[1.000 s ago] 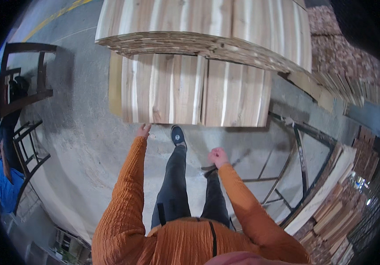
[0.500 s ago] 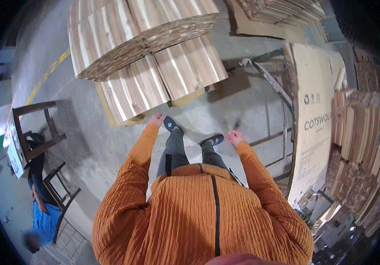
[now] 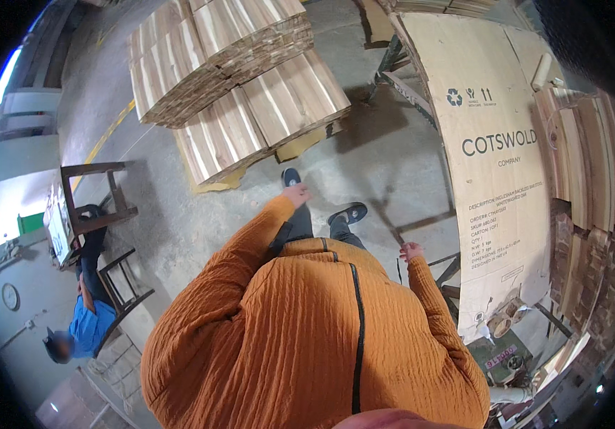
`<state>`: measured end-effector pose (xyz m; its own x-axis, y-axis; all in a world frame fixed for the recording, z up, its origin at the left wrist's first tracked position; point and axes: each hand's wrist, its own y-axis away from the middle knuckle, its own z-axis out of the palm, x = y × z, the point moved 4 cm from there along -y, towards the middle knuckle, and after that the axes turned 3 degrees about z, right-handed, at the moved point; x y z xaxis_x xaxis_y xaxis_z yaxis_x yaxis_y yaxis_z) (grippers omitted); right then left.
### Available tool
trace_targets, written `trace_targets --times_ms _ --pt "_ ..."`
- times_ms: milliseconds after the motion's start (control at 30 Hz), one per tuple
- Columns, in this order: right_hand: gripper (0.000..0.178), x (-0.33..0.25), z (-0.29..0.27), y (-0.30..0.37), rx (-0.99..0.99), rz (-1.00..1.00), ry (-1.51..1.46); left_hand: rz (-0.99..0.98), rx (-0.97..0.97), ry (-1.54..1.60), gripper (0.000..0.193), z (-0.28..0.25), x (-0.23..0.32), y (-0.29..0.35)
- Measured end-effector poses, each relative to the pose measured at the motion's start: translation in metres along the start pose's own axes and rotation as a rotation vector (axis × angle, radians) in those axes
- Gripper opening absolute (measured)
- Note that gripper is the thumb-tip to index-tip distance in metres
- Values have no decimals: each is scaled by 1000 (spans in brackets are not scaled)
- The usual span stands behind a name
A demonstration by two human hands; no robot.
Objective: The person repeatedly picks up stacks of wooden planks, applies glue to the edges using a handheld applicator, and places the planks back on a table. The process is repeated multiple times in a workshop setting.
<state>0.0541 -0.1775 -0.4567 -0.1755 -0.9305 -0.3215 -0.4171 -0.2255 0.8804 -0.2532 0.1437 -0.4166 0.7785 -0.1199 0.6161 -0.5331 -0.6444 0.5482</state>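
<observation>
My left hand [image 3: 296,194] hangs in front of my legs, above one of my dark shoes [image 3: 291,176]. Its fingers are loose and apart, and nothing shows in them. Lower on the right, my right hand [image 3: 412,251] is held out beside a large cardboard sheet [image 3: 497,171] that covers a workbench. That hand touches nothing I can see; its fingers are small in view, slightly bent and apart. Ahead of my feet stand stacked striped wooden panels [image 3: 246,118] in a lower and a higher pile.
A dark wooden frame [image 3: 96,171] stands on the left, close to a person in a blue shirt [image 3: 93,325]. Wood pieces [image 3: 586,157] are piled along the right side. Metal legs [image 3: 404,93] support the bench. A green machine [image 3: 504,357] sits at the lower right.
My view has swung to the right, bringing the cardboard-covered bench closer. My left hand has come inward across my legs, and my right hand has dropped nearer the bench.
</observation>
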Motion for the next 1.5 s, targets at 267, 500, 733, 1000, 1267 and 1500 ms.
trace_targets --times_ms 267,500,733,1000,1267,1500 --pt "25 -2 9 -36 -143 -180 130 78 145 157 40 -13 58 37" --pt "24 -76 -2 -2 -147 -418 -288 36 102 -192 48 -36 79 3" --pt "23 -72 -1 15 -112 -580 -48 180 -192 -110 45 -1 129 -26" --pt "23 -180 -86 89 -179 -722 -437 451 -186 512 20 14 275 -106" --pt "29 -221 -228 131 83 -611 -694 240 -845 75 52 -26 483 -171" --pt "27 -226 -231 120 225 -574 -966 672 -897 369 67 -65 701 -223"
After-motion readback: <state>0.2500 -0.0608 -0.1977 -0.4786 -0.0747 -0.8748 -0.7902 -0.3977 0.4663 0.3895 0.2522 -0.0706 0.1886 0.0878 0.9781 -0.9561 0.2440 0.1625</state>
